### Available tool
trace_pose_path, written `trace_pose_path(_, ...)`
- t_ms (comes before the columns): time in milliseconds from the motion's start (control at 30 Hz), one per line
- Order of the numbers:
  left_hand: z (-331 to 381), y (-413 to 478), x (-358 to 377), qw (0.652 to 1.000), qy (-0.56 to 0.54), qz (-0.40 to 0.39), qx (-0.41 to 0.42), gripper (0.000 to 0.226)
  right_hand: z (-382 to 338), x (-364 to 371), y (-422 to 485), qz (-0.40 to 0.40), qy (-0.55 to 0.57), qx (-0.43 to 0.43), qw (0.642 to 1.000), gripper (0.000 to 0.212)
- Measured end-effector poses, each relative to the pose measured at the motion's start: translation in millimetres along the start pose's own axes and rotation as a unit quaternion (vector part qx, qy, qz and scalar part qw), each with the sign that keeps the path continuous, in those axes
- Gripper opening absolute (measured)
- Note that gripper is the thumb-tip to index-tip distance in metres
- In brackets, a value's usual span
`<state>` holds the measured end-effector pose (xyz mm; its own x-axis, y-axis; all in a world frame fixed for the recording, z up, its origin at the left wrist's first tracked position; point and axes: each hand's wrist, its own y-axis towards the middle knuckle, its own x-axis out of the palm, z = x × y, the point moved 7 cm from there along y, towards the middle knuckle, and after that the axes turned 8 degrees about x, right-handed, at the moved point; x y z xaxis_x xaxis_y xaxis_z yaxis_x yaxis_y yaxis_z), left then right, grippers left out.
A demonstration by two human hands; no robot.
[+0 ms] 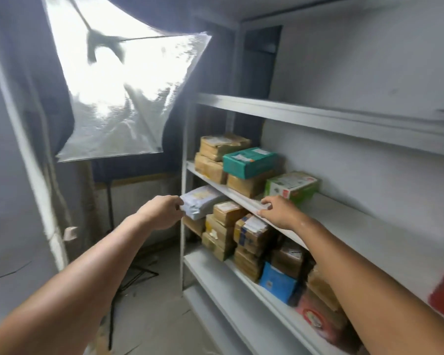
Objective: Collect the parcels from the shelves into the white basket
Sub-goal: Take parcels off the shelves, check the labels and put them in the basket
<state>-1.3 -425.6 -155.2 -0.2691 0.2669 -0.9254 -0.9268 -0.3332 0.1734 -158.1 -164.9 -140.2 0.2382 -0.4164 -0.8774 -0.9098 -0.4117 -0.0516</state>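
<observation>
Two bare forearms reach in from the bottom corners toward a white shelving unit (344,115). The left hand (163,212) is at the unit's left end, just in front of the corner post (183,155). Its grip seems to pinch the near corner of a grey mailer (203,202), though motion blur hides exactly how the fingers lie. The mailer sits on top of a stack of brown parcels (226,226) in the bay under the middle shelf board (369,239), pushed up close beneath it. Its long axis runs from the left hand back and to the right, into the bay, so its near end points straight at that grip.

The right hand (280,213) lies further right on the front lip of the middle board, fingers spread and loose, holding nothing. A green box (296,188) stands just behind its fingertips, with a teal box (250,161) on more brown parcels beyond.

By my reading the left hand is the nearer one to the mailer, and the coming pull should go leftward and toward the person, along the mailer's length, to clear both post and board. The white basket is not in view, and many parcels are not yet collected.
</observation>
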Motion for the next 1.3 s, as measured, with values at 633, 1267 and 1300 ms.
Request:
trace_pose_path(633,165.9,266.3,133.0,0.956,-0.237,-0.066,0.159,0.028,117.1,-55.8,161.9,0.175,0.158,0.171,0.957,0.038)
trace_pose_path(1267,199.5,298.1,167.1,0.828,-0.511,-0.198,0.115,0.036,140.1,-20.7,198.7,0.154,0.474,0.183,0.847,0.022)
trace_pose_path(1300,199.3,291.6,164.0,0.833,-0.507,-0.186,0.121,0.042,139.6,-22.0,192.8,0.159,0.477,0.167,0.848,0.027)
